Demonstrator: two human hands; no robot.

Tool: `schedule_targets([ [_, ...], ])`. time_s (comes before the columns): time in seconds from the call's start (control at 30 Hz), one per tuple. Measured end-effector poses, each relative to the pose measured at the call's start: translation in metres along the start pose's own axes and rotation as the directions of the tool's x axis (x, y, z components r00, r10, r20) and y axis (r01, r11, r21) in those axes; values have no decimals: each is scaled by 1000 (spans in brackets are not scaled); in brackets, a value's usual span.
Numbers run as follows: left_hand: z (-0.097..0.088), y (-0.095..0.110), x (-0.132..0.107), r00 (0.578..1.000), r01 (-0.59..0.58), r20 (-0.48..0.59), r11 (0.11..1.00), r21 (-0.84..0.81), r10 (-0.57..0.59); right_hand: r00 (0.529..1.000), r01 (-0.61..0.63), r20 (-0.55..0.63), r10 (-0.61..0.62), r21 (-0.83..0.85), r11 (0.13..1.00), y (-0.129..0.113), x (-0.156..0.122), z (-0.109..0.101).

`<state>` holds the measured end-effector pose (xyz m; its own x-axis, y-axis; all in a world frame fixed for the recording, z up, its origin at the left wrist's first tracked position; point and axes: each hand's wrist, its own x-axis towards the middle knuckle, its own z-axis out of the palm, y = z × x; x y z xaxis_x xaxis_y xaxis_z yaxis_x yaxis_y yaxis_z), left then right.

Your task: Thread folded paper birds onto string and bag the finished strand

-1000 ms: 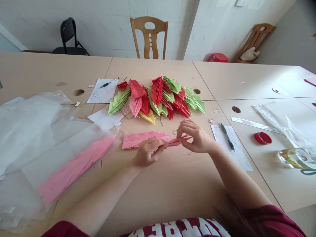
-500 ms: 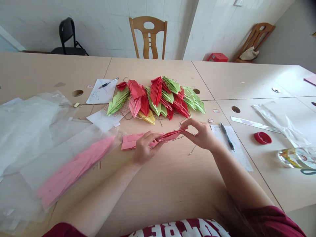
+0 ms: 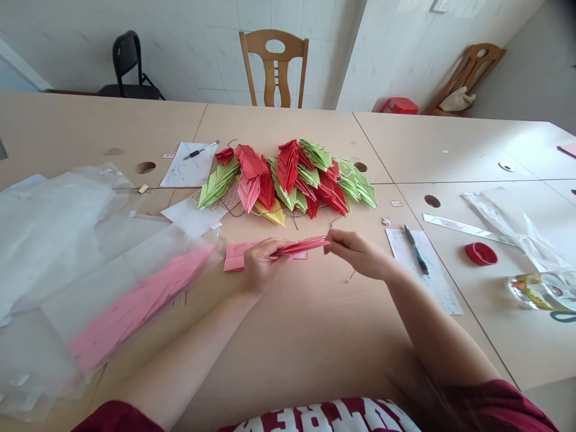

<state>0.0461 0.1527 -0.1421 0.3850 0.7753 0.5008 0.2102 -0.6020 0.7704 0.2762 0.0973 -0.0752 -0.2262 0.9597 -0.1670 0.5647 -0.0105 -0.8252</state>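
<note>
My left hand (image 3: 261, 267) grips a flat, folded pink paper piece (image 3: 302, 245), its pointed end facing right. At that point my right hand (image 3: 357, 253) is pinched closed; what lies between its fingertips is hidden. A thin string or wire (image 3: 349, 277) shows below the right hand, and a bit more emerges above it. Under and behind the left hand lies another pink folded paper (image 3: 234, 257). Just beyond the hands rests a cluster of folded paper pieces (image 3: 288, 174) in red, green, pink and yellow, with dark strings around it.
On the left, clear plastic bags (image 3: 58, 234) hold pink paper strips (image 3: 139, 309). To the right are a note sheet (image 3: 438, 291) with a pen (image 3: 416, 251), a red tape ring (image 3: 481, 254) and a clear tape roll (image 3: 540, 290). A wooden chair (image 3: 275, 45) stands across the table.
My right fingers have curled in from an extended pinch on the paper's tip and dropped slightly. The folded pink piece has turned a little, showing its layered edge.
</note>
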Motion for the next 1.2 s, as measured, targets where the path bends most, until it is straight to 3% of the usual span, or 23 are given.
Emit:
schedule_targets([
  [0.1, 1, -1, 0, 999, -24, 30, 999, -42, 25, 992, 29, -116, -40, -95, 995, -13, -11, -13],
  [0.3, 1, 3, 4, 999, -50, 8, 999, -22, 50, 949, 162, -231, -215, -228, 960, -31, -32, -24],
  [0.47, 1, 3, 4, 999, -35, -17, 998, -59, 34, 897, 330, -189, -400, -314, 890, -34, -40, -28],
  [0.53, 0, 0, 4, 1000, -1, -27, 997, -81, -1, 903, 330, -158, -400, -342, 880, -33, -40, -28],
  [0.6, -1, -2, 4, 999, 29, -24, 995, -100, -31, 897, 287, -210, -389, -392, 874, -32, -38, -27],
  [0.73, -3, -2, 5, 1000, 17, -7, 995, -100, -18, 816, 275, -338, -469, -486, 829, -29, -30, -17],
  [0.9, -3, 1, 5, 1000, -30, -5, 991, -132, 30, 746, 479, -257, -615, -434, 763, -26, -21, 0],
  [1.0, -2, 2, 5, 999, -33, 5, 988, -151, 34, 726, 513, -237, -646, -441, 737, -24, -17, 6],
  [1.2, -2, 1, 4, 999, -16, 38, 983, -184, 23, 770, 498, -158, -618, -458, 736, -18, -11, 10],
])
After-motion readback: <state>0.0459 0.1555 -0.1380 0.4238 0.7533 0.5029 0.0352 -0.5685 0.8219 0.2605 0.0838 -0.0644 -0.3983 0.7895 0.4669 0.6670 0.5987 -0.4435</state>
